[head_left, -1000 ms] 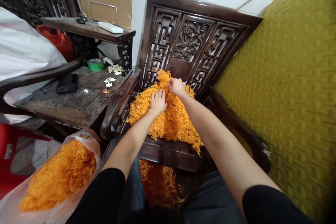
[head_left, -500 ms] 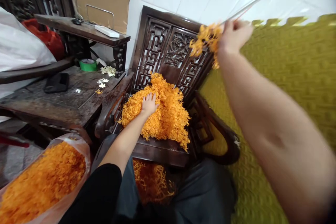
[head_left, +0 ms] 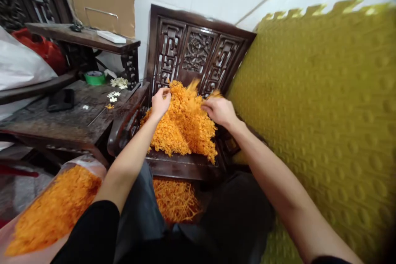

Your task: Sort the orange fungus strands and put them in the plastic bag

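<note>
A heap of small, frilly orange flower-like pieces (head_left: 176, 128) covers the seat of a dark carved wooden chair (head_left: 185, 167). At the heap's upper left edge is my left hand (head_left: 161, 102), its fingers bent together against the orange pieces. What lies between those fingertips is too small to make out. Over the heap's right side, my right hand (head_left: 219, 109) is closed in a pinch, with blurred orange flower pieces (head_left: 215, 94) at its fingers. More orange blur shows above the heap between both hands.
A bag of orange pieces (head_left: 58, 206) stands at lower left; others lie under the chair (head_left: 176, 200). Green tape (head_left: 95, 77), a black phone (head_left: 61, 100) and white flower pieces (head_left: 119, 83) rest on the side seat (head_left: 77, 121). A yellow-green foam mat (head_left: 324, 103) stands at right.
My right hand has come down and left from the upper right to the heap, bringing orange pieces. My left hand, which lay spread on the heap, has moved up-left and curled its fingers.
</note>
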Demonstrator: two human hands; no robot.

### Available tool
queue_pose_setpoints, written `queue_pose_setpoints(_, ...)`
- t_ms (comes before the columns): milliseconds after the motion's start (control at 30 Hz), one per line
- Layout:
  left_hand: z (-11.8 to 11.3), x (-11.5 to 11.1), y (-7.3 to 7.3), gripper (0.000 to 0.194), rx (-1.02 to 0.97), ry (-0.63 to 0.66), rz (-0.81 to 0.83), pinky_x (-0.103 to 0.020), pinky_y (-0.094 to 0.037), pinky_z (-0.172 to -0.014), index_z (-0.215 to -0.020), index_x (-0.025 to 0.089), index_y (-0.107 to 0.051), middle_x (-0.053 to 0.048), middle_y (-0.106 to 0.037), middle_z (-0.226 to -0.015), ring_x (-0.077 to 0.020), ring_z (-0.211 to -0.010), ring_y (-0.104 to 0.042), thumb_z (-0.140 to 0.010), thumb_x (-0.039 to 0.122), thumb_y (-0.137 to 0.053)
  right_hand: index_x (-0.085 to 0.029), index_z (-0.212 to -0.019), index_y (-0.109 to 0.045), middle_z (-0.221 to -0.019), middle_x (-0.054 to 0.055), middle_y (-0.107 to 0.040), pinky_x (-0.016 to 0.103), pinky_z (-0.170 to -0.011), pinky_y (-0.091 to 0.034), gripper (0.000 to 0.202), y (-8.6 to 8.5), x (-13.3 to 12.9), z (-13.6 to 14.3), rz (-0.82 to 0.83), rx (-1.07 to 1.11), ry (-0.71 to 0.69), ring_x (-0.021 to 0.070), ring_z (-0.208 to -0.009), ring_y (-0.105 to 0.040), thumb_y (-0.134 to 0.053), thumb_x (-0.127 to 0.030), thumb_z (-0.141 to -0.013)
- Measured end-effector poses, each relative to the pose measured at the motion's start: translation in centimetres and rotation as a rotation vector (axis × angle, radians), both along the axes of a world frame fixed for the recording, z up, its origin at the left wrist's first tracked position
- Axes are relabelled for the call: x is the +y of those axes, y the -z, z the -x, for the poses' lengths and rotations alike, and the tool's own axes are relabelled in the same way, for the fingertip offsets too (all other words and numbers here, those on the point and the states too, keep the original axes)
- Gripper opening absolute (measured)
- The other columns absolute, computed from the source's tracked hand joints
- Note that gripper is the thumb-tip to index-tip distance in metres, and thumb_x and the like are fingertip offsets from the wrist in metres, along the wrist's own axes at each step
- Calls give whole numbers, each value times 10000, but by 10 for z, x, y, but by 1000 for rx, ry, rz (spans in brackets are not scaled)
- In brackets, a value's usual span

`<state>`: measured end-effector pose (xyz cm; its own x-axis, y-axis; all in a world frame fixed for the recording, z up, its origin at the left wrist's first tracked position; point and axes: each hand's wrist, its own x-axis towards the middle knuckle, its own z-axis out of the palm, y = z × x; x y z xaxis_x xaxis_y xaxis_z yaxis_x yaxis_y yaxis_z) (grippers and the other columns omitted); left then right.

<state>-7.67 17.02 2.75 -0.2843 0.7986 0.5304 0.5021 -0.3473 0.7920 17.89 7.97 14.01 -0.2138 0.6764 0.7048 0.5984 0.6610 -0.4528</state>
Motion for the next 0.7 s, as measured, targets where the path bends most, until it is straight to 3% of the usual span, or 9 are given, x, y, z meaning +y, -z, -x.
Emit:
queue_pose_setpoints(100,-6,-18,-2,198,-154,82,-60,-337,-618,-952,-1065,155,-697,-99,-803,-1089,-183,-982,-782,-970,153,-524,-196,-1127,-682,-1071,138,-690,399,-843,-548,370,37,-9,-11,27,77,33,277,-1029,-680,-550,-517,-999)
queue_pose_setpoints(267,-26,-57,-21,167,-79,278,-199,-325,-620,-873,-1065,177,-709,-59,-803,-1007,-168,-930,-777,-984,223,-570,-208,-1108,-611,-1053,164,-651,499,-938,-508,404,80,-18,-22,-263,436,335,306,-1009,-646,-393,-541,-1042)
queue_pose_setpoints(300,-30,-64,-25,169,-60,298,-211,-325,-619,-869,-1077,177,-710,-61,-801,-1002,-168,-928,-776,-985,232,-579,-212,-1060,-624,-1024,153,-665,485,-922,-513,388,84,-17,-24,-225,395,306,298,-981,-649,-423,-542,-1032)
queue_pose_setpoints(433,-39,-95,-30,181,-21,317,-216,-341,-614,-897,-1113,182,-701,-68,-793,-1046,-166,-939,-765,-1005,268,-584,-210,-866,-674,-841,62,-709,369,-743,-510,261,84,-17,-28,216,55,-28,210,-747,-629,-628,-455,-945)
queue_pose_setpoints(567,-45,-124,-20,218,-63,317,-178,-354,-609,-935,-1134,194,-692,-75,-788,-1113,-173,-1006,-761,-1031,349,-579,-214,-940,-681,-843,33,-705,335,-727,-522,241,84,-25,-32,316,387,-138,176,-744,-641,-687,-455,-931)
queue_pose_setpoints(700,-54,-141,-11,307,-95,458,-55,-354,-617,-926,-1131,192,-688,-79,-798,-1101,-172,-987,-771,-1045,453,-551,-233,-982,-662,-837,27,-732,339,-779,-568,285,96,-32,-37,397,587,-294,173,-781,-689,-748,-495,-909)
